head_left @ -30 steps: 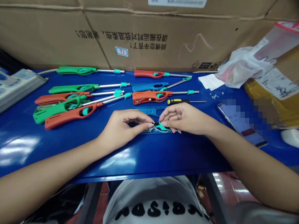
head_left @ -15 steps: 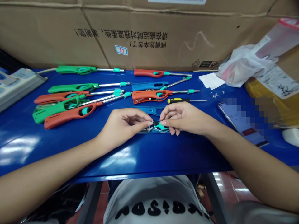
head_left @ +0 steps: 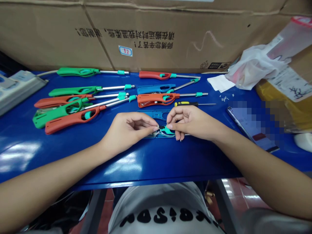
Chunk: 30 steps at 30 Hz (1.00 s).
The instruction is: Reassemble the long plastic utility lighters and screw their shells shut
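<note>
An opened blue lighter body lies on the blue table in front of me, with a teal trigger part and thin wires in it. My left hand pinches at the wires from the left, thumb and forefinger pressed together. From the right, my right hand pinches the teal trigger part, fingers curled. The two hands' fingertips almost meet above the open body. A separate blue shell half lies just behind my hands.
Several green, orange and blue long-nosed lighters lie across the table's back left and middle. A yellow-handled screwdriver rests behind my right hand. A phone lies at right, white bags and small screws behind it. Cardboard boxes wall the back.
My right hand's fingers have shifted slightly left and lifted on the teal part; my left hand's pinch has stayed at the wires. The view has drifted a little.
</note>
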Tool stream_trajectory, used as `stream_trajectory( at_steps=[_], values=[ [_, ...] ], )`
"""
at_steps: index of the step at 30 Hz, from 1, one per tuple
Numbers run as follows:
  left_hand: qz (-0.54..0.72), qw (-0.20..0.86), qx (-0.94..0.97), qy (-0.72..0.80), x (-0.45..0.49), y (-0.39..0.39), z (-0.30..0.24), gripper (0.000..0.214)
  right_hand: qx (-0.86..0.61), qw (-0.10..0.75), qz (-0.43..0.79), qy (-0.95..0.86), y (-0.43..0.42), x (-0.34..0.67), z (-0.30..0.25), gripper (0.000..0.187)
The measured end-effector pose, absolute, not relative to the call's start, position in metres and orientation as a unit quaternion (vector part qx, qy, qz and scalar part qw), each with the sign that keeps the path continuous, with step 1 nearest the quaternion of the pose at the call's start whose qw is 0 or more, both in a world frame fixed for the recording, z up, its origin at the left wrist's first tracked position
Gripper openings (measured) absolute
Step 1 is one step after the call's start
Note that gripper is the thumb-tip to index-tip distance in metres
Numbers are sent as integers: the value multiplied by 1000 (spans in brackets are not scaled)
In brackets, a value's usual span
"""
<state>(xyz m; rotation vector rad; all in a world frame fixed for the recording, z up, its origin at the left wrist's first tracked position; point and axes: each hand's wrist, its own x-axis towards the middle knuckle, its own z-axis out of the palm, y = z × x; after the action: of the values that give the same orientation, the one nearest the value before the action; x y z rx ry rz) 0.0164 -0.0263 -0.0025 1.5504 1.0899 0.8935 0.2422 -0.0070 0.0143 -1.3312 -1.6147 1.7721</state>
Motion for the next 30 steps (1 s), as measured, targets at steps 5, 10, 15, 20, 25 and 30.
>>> stream_trajectory(
  at_steps=[5, 10, 15, 20, 25, 30],
  values=[
    [369, 503, 639, 450, 16, -25, -3, 8, -476, 202, 632, -578, -6, 243, 14, 14],
    [373, 501, 639, 448, 16, -25, -3, 7, -462, 202, 636, -584, -5, 245, 13, 12],
    [371, 505, 637, 449, 17, -27, -2, 7, -458, 204, 635, -588, -5, 246, 13, 12],
    [368, 505, 636, 453, 17, -27, -1, 6, -457, 205, 631, -592, -7, 243, 13, 13],
    [365, 502, 637, 457, 17, -26, -1, 4, -458, 207, 625, -597, -8, 241, 12, 9],
    [366, 495, 640, 459, 16, -27, -2, 1, -460, 212, 613, -606, -9, 241, 11, 8]
  ],
)
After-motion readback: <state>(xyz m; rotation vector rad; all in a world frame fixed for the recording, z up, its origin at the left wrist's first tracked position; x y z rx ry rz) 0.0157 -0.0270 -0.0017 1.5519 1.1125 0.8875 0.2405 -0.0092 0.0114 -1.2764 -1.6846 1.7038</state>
